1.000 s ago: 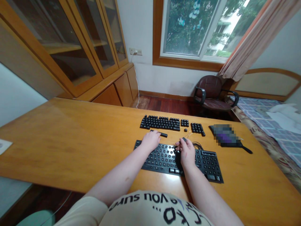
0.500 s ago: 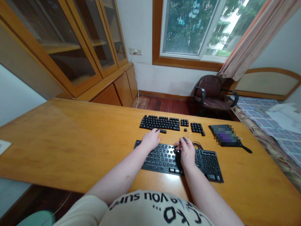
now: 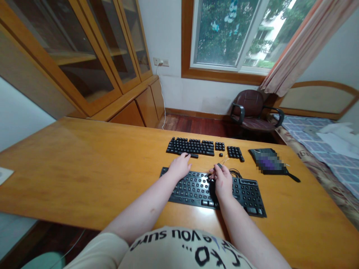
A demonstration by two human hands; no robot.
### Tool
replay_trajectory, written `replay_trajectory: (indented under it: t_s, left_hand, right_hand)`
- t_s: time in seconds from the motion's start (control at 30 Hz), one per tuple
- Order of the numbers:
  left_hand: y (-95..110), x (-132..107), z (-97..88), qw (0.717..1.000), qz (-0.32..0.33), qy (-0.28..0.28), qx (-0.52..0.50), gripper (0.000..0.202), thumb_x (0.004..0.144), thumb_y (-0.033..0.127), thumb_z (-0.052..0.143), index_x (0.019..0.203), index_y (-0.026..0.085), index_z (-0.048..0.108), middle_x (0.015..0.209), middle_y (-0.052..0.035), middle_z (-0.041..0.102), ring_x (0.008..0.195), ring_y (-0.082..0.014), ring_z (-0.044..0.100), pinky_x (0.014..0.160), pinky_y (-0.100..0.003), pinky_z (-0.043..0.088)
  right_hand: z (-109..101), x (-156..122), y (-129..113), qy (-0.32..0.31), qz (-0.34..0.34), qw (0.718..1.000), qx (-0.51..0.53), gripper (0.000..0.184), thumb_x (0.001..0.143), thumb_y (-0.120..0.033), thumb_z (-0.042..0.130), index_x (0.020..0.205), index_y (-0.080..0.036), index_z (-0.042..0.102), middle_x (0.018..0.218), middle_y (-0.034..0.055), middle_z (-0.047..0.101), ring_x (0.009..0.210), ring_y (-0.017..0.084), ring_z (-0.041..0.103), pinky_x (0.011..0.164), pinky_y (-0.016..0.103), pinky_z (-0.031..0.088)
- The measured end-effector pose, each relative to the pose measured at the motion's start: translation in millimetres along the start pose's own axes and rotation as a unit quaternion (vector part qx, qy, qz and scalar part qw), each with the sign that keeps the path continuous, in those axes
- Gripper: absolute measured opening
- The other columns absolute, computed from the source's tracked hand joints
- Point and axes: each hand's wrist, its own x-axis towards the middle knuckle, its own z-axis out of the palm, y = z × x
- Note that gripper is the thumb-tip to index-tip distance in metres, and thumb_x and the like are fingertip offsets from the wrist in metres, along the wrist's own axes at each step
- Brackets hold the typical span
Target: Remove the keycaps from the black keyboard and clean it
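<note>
A black keyboard base (image 3: 196, 188) with its keycaps off lies on the wooden table (image 3: 84, 168) in front of me. Behind it the removed keycaps (image 3: 190, 145) are laid out in rows, with smaller groups (image 3: 235, 152) to the right. My left hand (image 3: 178, 168) rests at the base's far left corner, fingers stretched forward onto a long black keycap (image 3: 193, 155) that lies just below the keycap rows. My right hand (image 3: 223, 181) sits over the middle of the base, closed on a wire keycap puller (image 3: 219, 165) that has a small dark keycap at its tip.
A black pouch (image 3: 266, 161) with a dark handled tool (image 3: 293, 177) beside it lies at the right of the table. A black cable (image 3: 235, 172) coils behind the base. A paper corner (image 3: 4, 173) shows at far left. A brown armchair (image 3: 252, 112) and a bed (image 3: 331, 149) stand beyond the table.
My left hand has slid the long keycap away from me, from a slanted spot near the base up against the keycap rows. My right hand has stayed put.
</note>
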Motion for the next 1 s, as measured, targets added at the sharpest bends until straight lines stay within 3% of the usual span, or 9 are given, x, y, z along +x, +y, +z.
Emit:
replay_trajectory:
  t_s: [1.0]
  left_hand:
    - [-5.6, 2.3, 7.9, 0.999, 0.013, 0.019, -0.028, 0.054, 0.084, 0.033, 0.050, 0.135, 0.018, 0.039, 0.137, -0.0110, 0.038, 0.115, -0.0270, 0.051, 0.095, -0.035, 0.042]
  right_hand:
    - [0.3, 0.0, -0.2, 0.001, 0.006, 1.000, 0.014, 0.022, 0.076, -0.036, 0.065, 0.077, -0.017, 0.055, 0.060, -0.0012, 0.063, 0.043, 0.008, 0.050, 0.046, 0.021, 0.041]
